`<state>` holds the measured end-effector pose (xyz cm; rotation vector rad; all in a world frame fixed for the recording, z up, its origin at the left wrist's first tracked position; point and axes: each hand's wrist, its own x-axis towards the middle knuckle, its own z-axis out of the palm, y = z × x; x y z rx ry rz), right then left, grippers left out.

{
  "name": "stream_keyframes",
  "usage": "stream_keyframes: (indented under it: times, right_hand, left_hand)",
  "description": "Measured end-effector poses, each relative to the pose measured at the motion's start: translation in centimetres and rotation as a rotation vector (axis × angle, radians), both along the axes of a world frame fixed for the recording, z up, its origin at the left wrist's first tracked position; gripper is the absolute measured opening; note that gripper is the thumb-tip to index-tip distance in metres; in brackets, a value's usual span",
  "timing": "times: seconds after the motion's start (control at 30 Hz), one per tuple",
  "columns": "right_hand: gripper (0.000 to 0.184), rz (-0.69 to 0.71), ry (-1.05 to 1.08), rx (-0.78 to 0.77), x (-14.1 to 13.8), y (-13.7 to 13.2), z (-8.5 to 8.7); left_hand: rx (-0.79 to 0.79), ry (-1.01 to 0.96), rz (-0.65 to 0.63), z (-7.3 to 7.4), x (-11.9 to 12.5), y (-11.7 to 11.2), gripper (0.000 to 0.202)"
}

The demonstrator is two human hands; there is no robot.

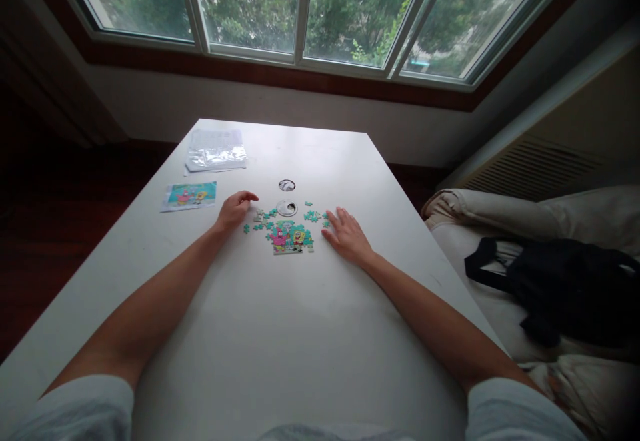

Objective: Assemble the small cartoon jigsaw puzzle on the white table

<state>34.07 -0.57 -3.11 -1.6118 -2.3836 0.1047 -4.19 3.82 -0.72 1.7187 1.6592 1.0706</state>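
A partly joined jigsaw puzzle (290, 238) with pink and yellow cartoon figures lies flat on the white table between my hands. My left hand (236, 210) rests on its side to the left of it, fingers loosely bent with the tips towards the loose turquoise puzzle pieces (264, 217); nothing shows in it. On the other side, my right hand (349, 236) lies palm down with fingers spread. Its fingertips are at a small turquoise piece (326, 224), beside another cluster of loose pieces (313, 216). Whether they touch that piece I cannot tell.
A picture sheet (189, 196) with the same cartoon figures lies at the left of the white table (300, 334). Behind it is a clear plastic bag (217, 150). Two round inserts (287, 186) sit in the tabletop beyond the puzzle. Dark clothing (575, 288) lies on the sofa at right.
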Motion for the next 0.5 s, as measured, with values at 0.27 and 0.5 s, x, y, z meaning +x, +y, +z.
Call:
stream_keyframes:
  times: [0.27, 0.5]
  right_hand:
    - [0.066, 0.141, -0.013, -0.057, -1.6, 3.3, 0.8]
    - [0.064, 0.172, -0.004, -0.072, -3.5, 5.9, 0.9]
  left_hand:
    - [-0.090, -0.041, -0.218, 1.0, -0.5, 0.0, 0.034]
    - [-0.021, 0.049, -0.393, 1.8, -0.8, -0.5, 0.041]
